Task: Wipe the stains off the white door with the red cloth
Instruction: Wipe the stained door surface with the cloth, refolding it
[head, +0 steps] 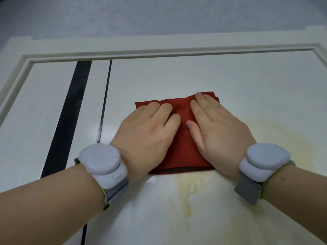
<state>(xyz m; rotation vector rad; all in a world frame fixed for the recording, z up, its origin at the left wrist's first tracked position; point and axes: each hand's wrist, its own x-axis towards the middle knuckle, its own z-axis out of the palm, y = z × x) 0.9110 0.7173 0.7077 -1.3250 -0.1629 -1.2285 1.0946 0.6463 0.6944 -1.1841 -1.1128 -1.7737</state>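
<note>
A folded red cloth (182, 147) lies flat against the white door (177, 76) in the middle of the view. My left hand (146, 131) presses on the cloth's left half with its fingers laid forward. On the right half, my right hand (215, 129) presses with straight fingers that reach the cloth's far edge. A yellowish stain (276, 137) spreads over the door to the right of the cloth. More of it runs in streaks (187, 191) below the cloth's near edge.
A broad black stripe (70, 112) and a thin black line (104, 101) run down the door left of the cloth. A raised white moulding (159, 52) frames the panel along the top and left. Both wrists carry grey strapped devices (102, 161).
</note>
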